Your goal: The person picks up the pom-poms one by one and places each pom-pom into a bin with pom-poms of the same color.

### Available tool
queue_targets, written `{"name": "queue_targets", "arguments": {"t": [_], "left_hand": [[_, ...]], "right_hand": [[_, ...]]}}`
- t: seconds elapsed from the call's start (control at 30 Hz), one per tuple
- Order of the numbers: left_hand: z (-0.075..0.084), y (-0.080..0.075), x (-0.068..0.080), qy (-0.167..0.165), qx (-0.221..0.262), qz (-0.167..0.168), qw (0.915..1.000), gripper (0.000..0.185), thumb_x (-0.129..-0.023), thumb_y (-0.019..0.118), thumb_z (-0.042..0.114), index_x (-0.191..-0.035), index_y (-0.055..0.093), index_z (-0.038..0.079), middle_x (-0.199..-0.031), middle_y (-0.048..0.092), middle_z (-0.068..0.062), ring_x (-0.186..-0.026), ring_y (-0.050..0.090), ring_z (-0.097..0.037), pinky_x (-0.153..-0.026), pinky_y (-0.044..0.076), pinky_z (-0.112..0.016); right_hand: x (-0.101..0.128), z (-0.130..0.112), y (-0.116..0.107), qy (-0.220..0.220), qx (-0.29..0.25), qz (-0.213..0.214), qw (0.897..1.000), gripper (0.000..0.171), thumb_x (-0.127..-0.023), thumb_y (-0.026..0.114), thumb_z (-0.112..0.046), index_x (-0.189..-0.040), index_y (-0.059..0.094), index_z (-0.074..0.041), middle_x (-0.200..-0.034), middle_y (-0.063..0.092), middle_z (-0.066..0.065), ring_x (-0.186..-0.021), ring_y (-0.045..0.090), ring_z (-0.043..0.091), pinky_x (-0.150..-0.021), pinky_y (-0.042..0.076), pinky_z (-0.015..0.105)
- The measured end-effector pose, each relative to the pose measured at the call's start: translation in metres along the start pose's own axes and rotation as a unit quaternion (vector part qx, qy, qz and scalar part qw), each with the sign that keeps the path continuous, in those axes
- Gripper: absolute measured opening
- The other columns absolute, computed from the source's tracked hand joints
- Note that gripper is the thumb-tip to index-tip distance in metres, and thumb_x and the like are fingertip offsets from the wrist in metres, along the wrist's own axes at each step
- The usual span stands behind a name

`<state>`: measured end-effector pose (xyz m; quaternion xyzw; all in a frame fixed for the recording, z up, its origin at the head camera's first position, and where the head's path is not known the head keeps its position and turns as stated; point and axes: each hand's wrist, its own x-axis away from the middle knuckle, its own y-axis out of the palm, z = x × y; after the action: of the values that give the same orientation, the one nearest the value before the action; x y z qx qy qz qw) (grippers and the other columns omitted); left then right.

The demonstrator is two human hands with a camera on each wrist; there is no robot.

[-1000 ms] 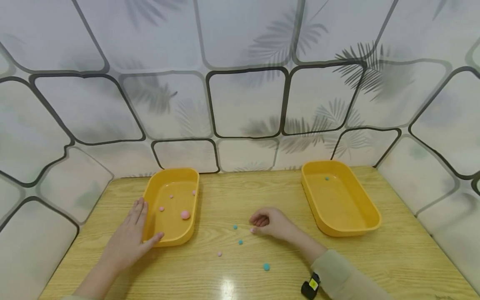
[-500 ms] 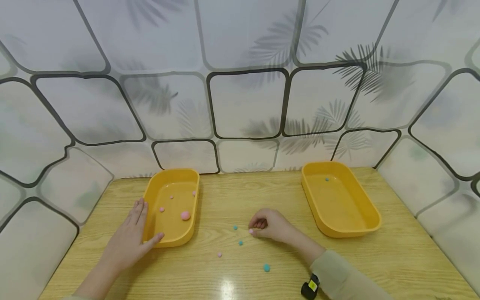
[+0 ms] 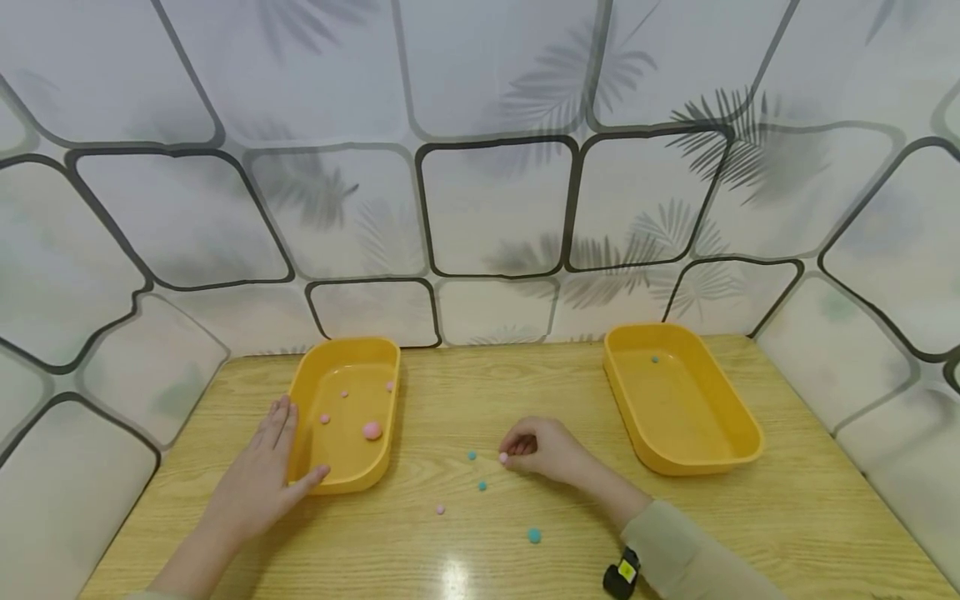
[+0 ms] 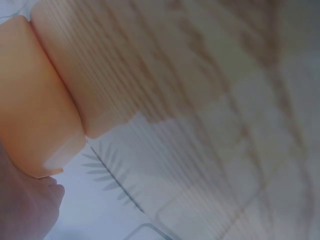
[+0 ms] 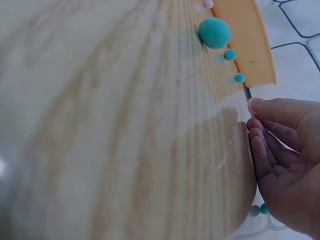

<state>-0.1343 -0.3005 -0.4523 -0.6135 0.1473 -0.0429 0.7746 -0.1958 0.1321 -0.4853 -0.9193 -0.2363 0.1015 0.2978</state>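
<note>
While the left hand (image 3: pixel 255 487) lies flat with straight fingers against the outer side of the left yellow tray (image 3: pixel 347 412), thumb touching its near corner, the right hand (image 3: pixel 542 450) sits curled on the wooden table (image 3: pixel 420 550) between the two trays. Its fingertips pinch what looks like a tiny pink pom-pom (image 3: pixel 503 457), though it's so small in the head view that I can't be totally sure it's off the table. The right wrist view just shows curled fingers (image 5: pixel 267 150), nothing clear between them.

Just left of that hand are two small teal pom-poms (image 3: pixel 472 456) (image 3: pixel 482 485), a small pink one (image 3: pixel 440 509) nearer the person, and a bigger teal pom-pom (image 3: pixel 534 535) closest to the table edge. The left tray holds a big pink pom-pom (image 3: pixel 372 430) plus three little pink ones. The right yellow tray (image 3: pixel 701 433) has one tiny teal pom-pom (image 3: pixel 655 359) near its far end.
</note>
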Motion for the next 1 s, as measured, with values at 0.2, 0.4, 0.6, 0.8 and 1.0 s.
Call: {"name": "queue_targets", "arguments": {"t": [0.2,0.4,0.6,0.8,1.0], "left_hand": [[0.0,0.0,-0.001,0.003,-0.002,0.003,1.0,0.105,-0.1,0.066,0.054,-0.162,0.019,-0.017,-0.17,0.018,-0.039,-0.158,0.023,-0.054,-0.131,0.023,-0.062],[0.0,-0.001,-0.003,0.0,0.002,-0.007,1.0,0.105,-0.101,0.065,0.054,-0.162,0.017,-0.017,-0.17,0.016,-0.039,-0.159,0.021,-0.054,-0.133,0.019,-0.06],[0.001,-0.002,-0.003,-0.002,-0.001,-0.01,0.9999,0.106,-0.1,0.065,0.055,-0.161,0.019,-0.017,-0.17,0.017,-0.039,-0.159,0.022,-0.055,-0.13,0.024,-0.064],[0.001,-0.002,-0.003,0.001,-0.005,-0.003,1.0,0.106,-0.099,0.067,0.055,-0.16,0.022,-0.018,-0.169,0.02,-0.04,-0.157,0.026,-0.056,-0.127,0.029,-0.065],[0.001,-0.003,-0.002,-0.007,0.001,-0.014,0.9999,0.107,-0.099,0.066,0.056,-0.161,0.02,-0.017,-0.17,0.018,-0.039,-0.158,0.023,-0.055,-0.127,0.028,-0.066]], "right_hand": [[-0.002,-0.004,-0.003,0.015,0.001,0.004,1.0,0.008,-0.094,0.082,-0.015,-0.097,0.08,-0.008,-0.087,0.074,0.0,-0.075,0.061,0.002,-0.068,0.054,0.018],[-0.005,-0.01,-0.005,0.025,-0.003,0.002,1.0,0.008,-0.095,0.081,-0.014,-0.098,0.079,-0.007,-0.088,0.075,0.002,-0.077,0.063,0.005,-0.069,0.055,0.018],[-0.012,-0.014,-0.003,0.029,-0.007,0.016,0.999,0.008,-0.094,0.081,-0.014,-0.097,0.079,-0.007,-0.088,0.075,0.002,-0.077,0.064,0.007,-0.069,0.055,0.018],[-0.022,-0.023,-0.002,0.027,-0.005,0.026,0.999,0.007,-0.095,0.081,-0.014,-0.098,0.08,-0.008,-0.089,0.076,0.002,-0.078,0.064,0.006,-0.07,0.055,0.018],[-0.035,-0.035,-0.003,0.025,-0.006,0.023,0.999,0.008,-0.097,0.08,-0.015,-0.102,0.08,-0.009,-0.093,0.076,0.001,-0.081,0.065,0.007,-0.072,0.056,0.019]]}}
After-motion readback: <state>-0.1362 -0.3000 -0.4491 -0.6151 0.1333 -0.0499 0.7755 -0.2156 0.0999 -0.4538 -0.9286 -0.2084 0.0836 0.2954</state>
